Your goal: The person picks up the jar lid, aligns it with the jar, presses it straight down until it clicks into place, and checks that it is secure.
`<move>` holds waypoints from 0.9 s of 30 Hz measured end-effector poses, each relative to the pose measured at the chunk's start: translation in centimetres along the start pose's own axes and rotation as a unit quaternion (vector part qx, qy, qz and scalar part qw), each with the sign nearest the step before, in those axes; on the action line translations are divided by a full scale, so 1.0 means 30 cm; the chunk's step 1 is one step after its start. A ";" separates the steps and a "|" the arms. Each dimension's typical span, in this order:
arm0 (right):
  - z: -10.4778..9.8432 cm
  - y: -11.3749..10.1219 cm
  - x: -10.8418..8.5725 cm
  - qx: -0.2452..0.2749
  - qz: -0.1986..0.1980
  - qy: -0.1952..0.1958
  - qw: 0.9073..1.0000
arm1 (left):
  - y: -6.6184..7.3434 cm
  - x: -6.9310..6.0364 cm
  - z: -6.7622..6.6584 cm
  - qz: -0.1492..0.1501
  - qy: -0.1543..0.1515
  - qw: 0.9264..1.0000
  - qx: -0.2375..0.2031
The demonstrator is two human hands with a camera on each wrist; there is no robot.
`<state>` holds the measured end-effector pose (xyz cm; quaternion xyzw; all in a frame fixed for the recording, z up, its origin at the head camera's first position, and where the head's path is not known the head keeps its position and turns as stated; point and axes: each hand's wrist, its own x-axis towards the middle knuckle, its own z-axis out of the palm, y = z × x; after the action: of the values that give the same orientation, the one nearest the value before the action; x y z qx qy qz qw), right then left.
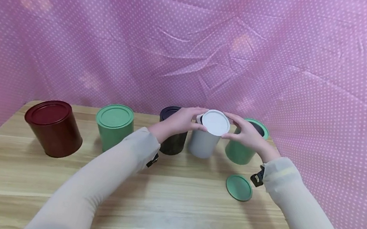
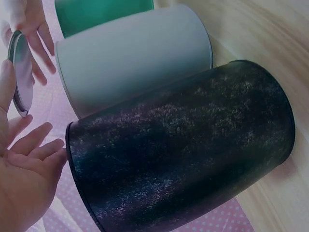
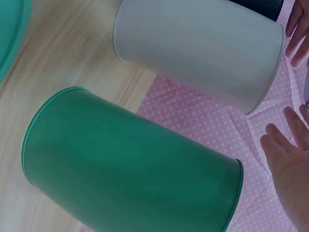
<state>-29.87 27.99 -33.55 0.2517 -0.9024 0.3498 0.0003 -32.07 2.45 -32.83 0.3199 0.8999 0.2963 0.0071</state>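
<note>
Both left hand (image 1: 181, 122) and right hand (image 1: 247, 134) grip opposite edges of the white lid (image 1: 215, 122), just above the upright white can (image 1: 201, 147), not touching it.

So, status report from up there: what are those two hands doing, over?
Left hand, right hand: both grip round white lid. Lid held above white cylindrical can, not seated. Nothing obvious in the way.

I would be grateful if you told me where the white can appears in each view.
Head: the white can stands slightly right of centre.
Left wrist: upper middle, partly hidden by the black can.
Right wrist: at the top, right of centre.
Shared landmark: the lidless green can, beside it in every view.
</note>
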 end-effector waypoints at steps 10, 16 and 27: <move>-0.030 0.036 0.039 0.022 0.042 0.004 0.999 | -0.006 0.069 0.003 -0.020 -0.014 1.000 0.015; -0.034 0.043 0.066 0.018 0.035 -0.003 0.999 | -0.014 0.090 -0.006 -0.035 -0.031 0.999 0.008; -0.020 0.046 0.078 0.018 0.071 -0.055 0.996 | -0.048 0.102 0.013 -0.050 -0.074 0.994 0.068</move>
<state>-32.64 28.19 -33.56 0.2056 -0.9101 0.3512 -0.0786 -35.26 3.55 -33.37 0.2954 0.9297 0.2095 0.0667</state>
